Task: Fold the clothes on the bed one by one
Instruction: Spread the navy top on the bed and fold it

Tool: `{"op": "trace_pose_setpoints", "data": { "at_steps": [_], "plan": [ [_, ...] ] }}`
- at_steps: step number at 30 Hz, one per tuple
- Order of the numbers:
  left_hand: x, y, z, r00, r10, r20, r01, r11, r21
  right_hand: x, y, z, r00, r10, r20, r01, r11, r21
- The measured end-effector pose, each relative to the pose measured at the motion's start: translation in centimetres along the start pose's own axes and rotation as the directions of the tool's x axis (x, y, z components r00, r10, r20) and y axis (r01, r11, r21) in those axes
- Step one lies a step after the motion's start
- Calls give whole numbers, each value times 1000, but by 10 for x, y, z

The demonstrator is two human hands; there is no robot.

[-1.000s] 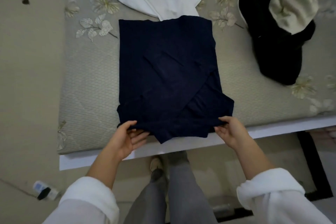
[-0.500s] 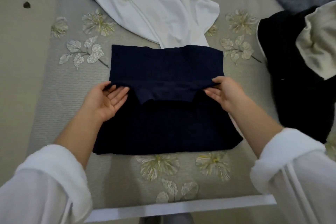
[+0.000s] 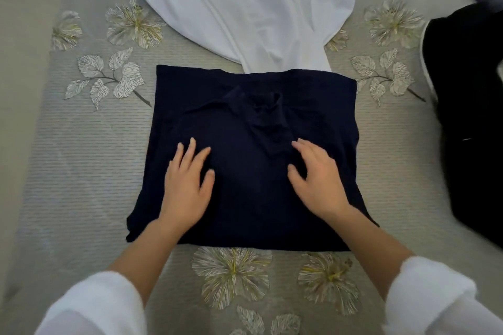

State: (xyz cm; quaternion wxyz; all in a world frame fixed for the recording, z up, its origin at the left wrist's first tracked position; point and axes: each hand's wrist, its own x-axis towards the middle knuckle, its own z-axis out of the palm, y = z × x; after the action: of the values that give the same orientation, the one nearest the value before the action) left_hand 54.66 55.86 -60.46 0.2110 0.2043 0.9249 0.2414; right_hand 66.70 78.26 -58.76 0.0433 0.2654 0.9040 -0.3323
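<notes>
Now, left hand and right hand, fingers spread flat, atop the squarish, possibly knit navy garment.

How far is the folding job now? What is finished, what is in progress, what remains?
Done: the navy garment lies in a folded rectangle on the bed. In hand: the left hand and right hand lie flat on it, apparently smoothing it. Left: the white garment behind it and the black garment at the right lie unfolded.
</notes>
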Motion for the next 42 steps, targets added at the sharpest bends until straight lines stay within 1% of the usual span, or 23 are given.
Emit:
{"op": "trace_pose_setpoints", "data": {
  "at_steps": [1, 3, 5, 7, 8, 10, 11, 12, 14, 16, 19, 21, 23, 24, 27, 29, 30, 32, 34, 36, 38, 39, 42],
  "plan": [
    [-11, -7, 7, 1000, -13, 28, 11, 996, 87, -10, 5, 4, 999, -42, 28, 45, 992, -115],
    [-32, -20, 15, 995, -97, 24, 92, 981, 172, -28, 20, 10, 999, 12, 52, 1, 972, -234],
    [-49, -29, 17, 986, -166, -30, 169, 965, 202, -47, 35, 11, 993, 121, -6, -119, 965, -235],
    [-62, -36, 16, 955, -272, -118, 290, 941, 173, -63, 47, 4, 954, 272, -124, -291, 941, -172],
    [-66, -38, 15, 912, -372, -174, 394, 912, 114, -69, 53, 0, 913, 368, -178, -391, 913, -116],
    [-73, -39, 10, 739, -622, -259, 624, 777, -87, -80, 66, -8, 791, 574, -213, -582, 813, 32],
    [-76, -38, 6, 654, -708, -268, 688, 703, -179, -84, 71, -10, 736, 653, -179, -646, 756, 105],
    [-78, -38, 2, 621, -742, -254, 700, 670, -247, -87, 75, -11, 699, 703, -128, -678, 709, 194],
    [-81, -39, -3, 678, -711, -188, 623, 691, -368, -90, 75, -17, 677, 736, -10, -674, 626, 392],
    [-81, -38, -10, 722, -679, -132, 550, 679, -486, -87, 66, -23, 659, 743, 111, -678, 525, 514],
    [-84, -36, -22, 693, -703, -158, 483, 616, -623, -90, 61, -32, 649, 751, 117, -699, 529, 481],
    [-97, -35, -32, 690, -693, -207, 448, 634, -630, -101, 62, -40, 625, 777, 77, -717, 532, 451],
    [-123, -41, -38, 712, -678, -182, 481, 660, -577, -120, 64, -47, 603, 797, 34, -747, 550, 373],
    [-139, -46, -38, 712, -692, -124, 533, 646, -546, -131, 65, -50, 609, 793, 19, -764, 580, 283],
    [-189, -65, -30, 661, -743, 102, 714, 582, -389, -168, 65, -48, 614, 781, 111, -784, 620, -24],
    [-210, -68, -27, 636, -757, 147, 761, 586, -278, -187, 63, -40, 590, 791, 160, -784, 609, -117],
    [-213, -68, -25, 635, -762, 124, 768, 605, -211, -191, 62, -35, 614, 779, 129, -766, 627, -140],
    [-207, -66, -22, 680, -733, 3, 732, 679, -65, -186, 55, -28, 730, 683, -7, -672, 716, -188],
    [-184, -59, -19, 783, -612, -114, 617, 787, 16, -163, 40, -22, 857, 504, -106, -514, 843, -157],
    [-149, -46, -15, 880, -448, -161, 457, 889, 22, -129, 19, -16, 931, 357, -76, -360, 933, -28],
    [-109, -29, -10, 940, -307, -152, 303, 952, -47, -92, -1, -11, 949, 316, 26, -317, 943, 103],
    [-89, -19, -9, 951, -281, -130, 265, 956, -128, -74, -9, -7, 945, 318, 82, -327, 933, 152],
    [-38, 7, -4, 953, -302, 17, 288, 888, -358, -30, -17, 4, 931, 322, 170, -352, 915, 197]
  ]
}}
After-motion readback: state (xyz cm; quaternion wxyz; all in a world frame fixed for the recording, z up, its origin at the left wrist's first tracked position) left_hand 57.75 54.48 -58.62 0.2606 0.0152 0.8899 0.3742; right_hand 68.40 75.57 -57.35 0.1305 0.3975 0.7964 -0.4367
